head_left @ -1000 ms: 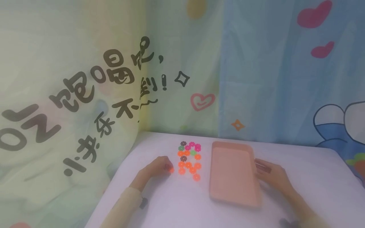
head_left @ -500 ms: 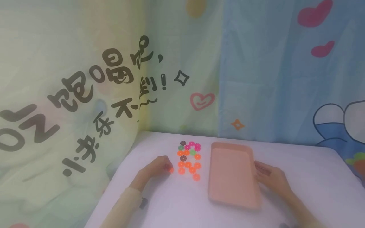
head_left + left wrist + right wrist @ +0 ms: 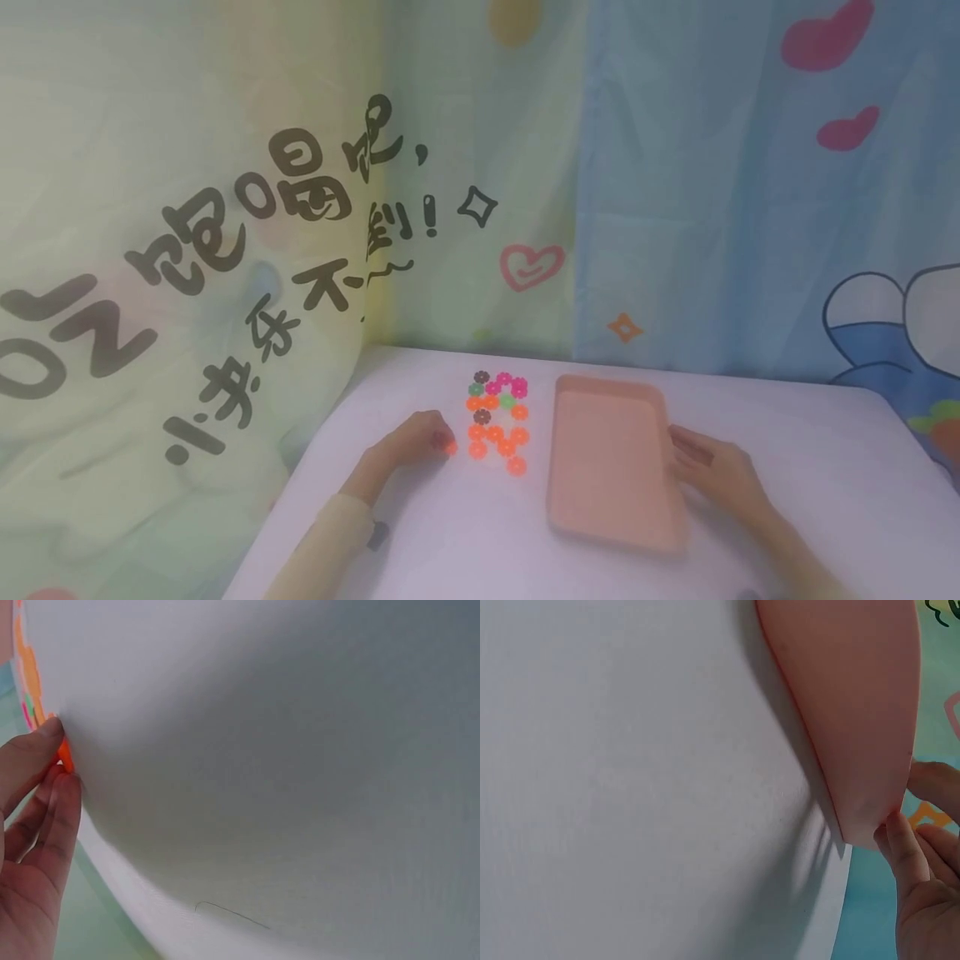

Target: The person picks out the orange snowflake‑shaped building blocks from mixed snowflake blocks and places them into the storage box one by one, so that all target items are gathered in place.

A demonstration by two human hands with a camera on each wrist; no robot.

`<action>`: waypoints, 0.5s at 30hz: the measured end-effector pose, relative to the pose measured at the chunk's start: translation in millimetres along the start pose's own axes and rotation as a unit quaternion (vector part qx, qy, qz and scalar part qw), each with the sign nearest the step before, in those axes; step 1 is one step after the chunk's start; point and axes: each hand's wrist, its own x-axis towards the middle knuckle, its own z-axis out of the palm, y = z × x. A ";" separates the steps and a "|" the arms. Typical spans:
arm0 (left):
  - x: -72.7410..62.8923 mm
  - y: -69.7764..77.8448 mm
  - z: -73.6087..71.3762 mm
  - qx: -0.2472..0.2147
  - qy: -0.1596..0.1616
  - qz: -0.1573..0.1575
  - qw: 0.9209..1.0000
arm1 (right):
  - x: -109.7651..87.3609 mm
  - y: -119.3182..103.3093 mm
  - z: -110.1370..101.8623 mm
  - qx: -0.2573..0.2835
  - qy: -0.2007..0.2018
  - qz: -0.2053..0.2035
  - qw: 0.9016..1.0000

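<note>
My left hand [image 3: 422,437] rests low over the table, left of the pieces. Its thumb and fingertips pinch an orange flower-shaped piece [image 3: 451,448]; the left wrist view shows this orange piece [image 3: 66,756] edge-on between them. Several flat flower-shaped pieces [image 3: 507,447] lie in close rows, orange nearest, with dark, green and pink ones farther back. To their right is a shallow pink rectangular tray [image 3: 615,458] with nothing in it. My right hand [image 3: 716,471] holds the tray's right side, thumb at the rim and fingers against the outer wall [image 3: 847,705] in the right wrist view.
A white-covered table [image 3: 465,542] carries everything. Its far edge meets a printed curtain [image 3: 675,250] with hearts and a cartoon figure. Another hanging with dark lettering [image 3: 187,233] borders the left side. A thin hair [image 3: 232,911] lies on the cloth.
Since a second ago the tray's near end has shifted slightly left, and my right hand's fingers have lowered a little along its side. The left hand and its orange piece stay still.
</note>
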 end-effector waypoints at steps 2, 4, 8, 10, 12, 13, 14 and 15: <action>-0.7 -0.9 0.5 -0.006 0.000 0.000 1.000 | 0.1 2.9 -0.9 0.005 -0.007 0.002 1.000; -1.7 -0.9 0.6 -0.010 0.000 -0.002 1.000 | 0.3 5.5 -1.7 0.014 -0.013 0.005 1.000; -2.7 0.2 -0.6 -0.012 0.002 -0.005 1.000 | 1.5 7.9 -2.2 0.020 -0.016 0.002 1.000; -2.5 0.8 -1.1 -0.012 0.002 -0.004 1.000 | 2.0 7.6 -2.2 0.014 -0.014 -0.002 1.000; -2.4 1.5 -1.6 -0.014 0.002 -0.005 1.000 | 1.9 6.5 -1.8 0.010 -0.012 -0.005 1.000; -2.2 1.7 -1.6 -0.014 0.001 -0.005 1.000 | 1.6 5.5 -1.7 0.008 -0.011 -0.004 1.000; -2.0 1.6 -1.7 -0.014 0.001 -0.004 1.000 | 1.1 4.4 -1.6 0.006 -0.010 -0.004 1.000; -1.7 1.5 -1.5 -0.011 0.000 -0.005 1.000 | 0.5 3.3 -1.6 0.005 -0.010 -0.002 1.000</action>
